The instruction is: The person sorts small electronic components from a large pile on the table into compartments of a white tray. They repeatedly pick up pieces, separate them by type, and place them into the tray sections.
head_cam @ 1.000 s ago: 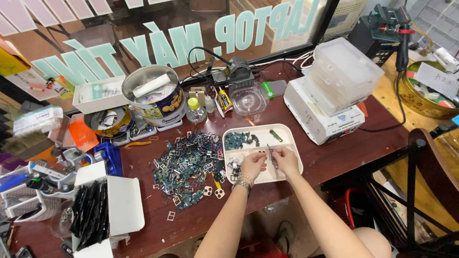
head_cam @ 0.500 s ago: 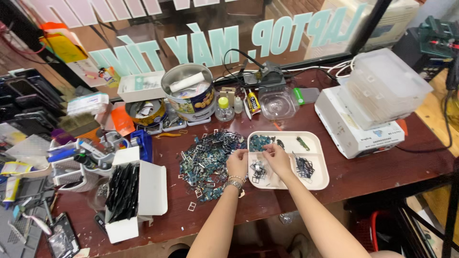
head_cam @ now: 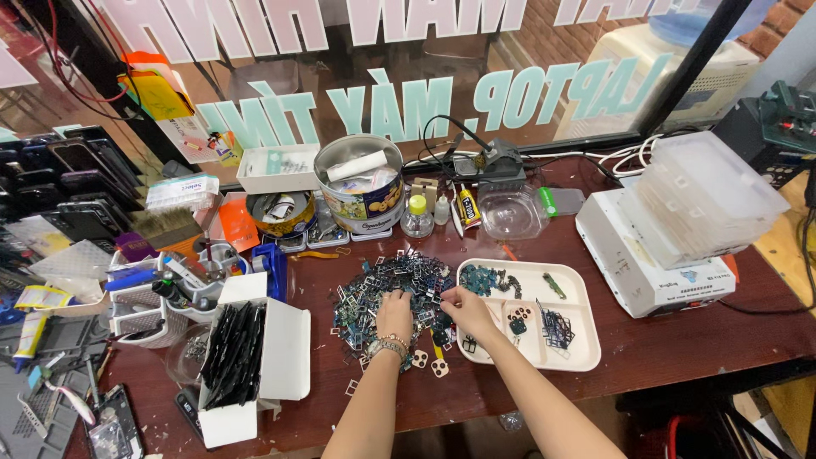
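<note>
Head view, big to small: dark red table [head_cam: 680,340], crowded edge to edge. White machine [head_cam: 646,272] at the right with a stack of clear plastic boxes [head_cam: 705,191] on top. Open white box of black strips [head_cam: 246,357] at the left front, round biscuit tin [head_cam: 361,183] at the back, clear round dish [head_cam: 510,212] next to it. White divided tray [head_cam: 574,336] in the centre right, small parts sorted in its compartments. Just left of the tray, touching its edge: loose pile of small metal frames and blue-green parts [head_cam: 382,293]. Both hands are in that pile. Left hand [head_cam: 395,314], bracelet at the wrist, lies palm down on the pile with fingers curled into it; can't tell if it grips anything. Right hand [head_cam: 466,310] sits at the pile's right edge by the tray rim, fingertips pinched together, apparently on a tiny piece, too small to identify. Risks, my read: pile is loose and interlocked, so lifting one frame could drag neighbours along and scatter them; a few camera-ring pieces [head_cam: 429,364] already lie stray near the table front and a forearm sweep could knock them off. Wrist over the tray rim could tip it and mix the compartments.
</note>
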